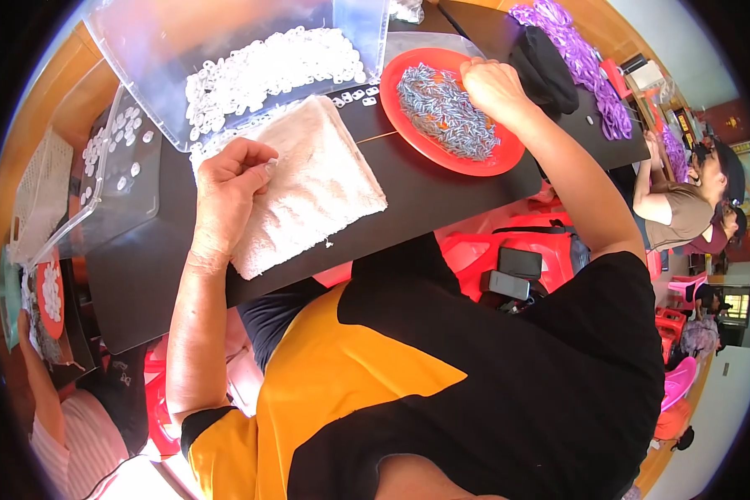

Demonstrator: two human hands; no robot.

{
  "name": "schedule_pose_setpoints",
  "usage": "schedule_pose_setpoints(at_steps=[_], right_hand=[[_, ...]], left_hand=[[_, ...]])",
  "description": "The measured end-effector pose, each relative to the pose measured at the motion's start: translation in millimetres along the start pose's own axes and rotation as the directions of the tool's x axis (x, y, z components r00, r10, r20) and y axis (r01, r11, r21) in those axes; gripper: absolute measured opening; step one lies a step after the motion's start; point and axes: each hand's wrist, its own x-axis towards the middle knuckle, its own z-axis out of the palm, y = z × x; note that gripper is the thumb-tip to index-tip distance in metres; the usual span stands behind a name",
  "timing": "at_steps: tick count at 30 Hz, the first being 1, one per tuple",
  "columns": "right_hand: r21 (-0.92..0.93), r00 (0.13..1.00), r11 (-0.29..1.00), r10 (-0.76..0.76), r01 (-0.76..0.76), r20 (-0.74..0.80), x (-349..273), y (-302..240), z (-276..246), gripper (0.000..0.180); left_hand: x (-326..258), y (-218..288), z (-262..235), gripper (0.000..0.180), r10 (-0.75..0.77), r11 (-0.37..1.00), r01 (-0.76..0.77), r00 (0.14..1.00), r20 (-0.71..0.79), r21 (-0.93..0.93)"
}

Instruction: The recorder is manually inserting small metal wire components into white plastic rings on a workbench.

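My left hand (229, 187) rests on a cream towel (308, 187) spread on the black table (442, 187); its fingers are curled, pinched on something too small to make out. My right hand (492, 83) reaches into a red plate (508, 158) heaped with small grey-blue pieces (446, 112), fingers bent down among them. A thin stick or wire (377, 136) lies between the towel and the plate.
A clear plastic bin (225, 50) holding several white rings (271, 67) stands behind the towel, with its lid (117, 179) to the left. Purple pieces (583, 58) and a black cloth (546, 67) lie at the far right. Other people sit at the right and lower left.
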Motion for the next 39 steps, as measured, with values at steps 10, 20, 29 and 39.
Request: schedule_pose_setpoints(at_steps=[10,20,29,39], right_hand=[[0.039,0.993,0.999,-0.012,0.007,0.121,-0.6,3.3,-2.9,0.02],[0.013,0.993,0.999,-0.051,0.05,0.109,8.6,1.3,1.8,0.017],[0.009,0.989,1.0,-0.027,0.026,0.147,2.7,2.2,-13.1,0.018],[0.074,0.99,0.993,0.079,-0.088,0.117,0.1,16.9,-4.2,0.015]], left_hand=[[-1.5,-1.1,1.4,0.011,0.031,0.996,-0.031,1.0,-0.002,-0.086],[0.4,-12.4,4.5,0.016,0.168,0.983,-0.171,0.985,-0.049,-0.062],[-1.3,-6.8,-1.4,0.018,0.093,0.985,-0.094,0.996,-0.016,-0.145],[-4.8,-2.2,-2.3,0.019,0.048,0.983,-0.058,0.997,-0.064,-0.175]])
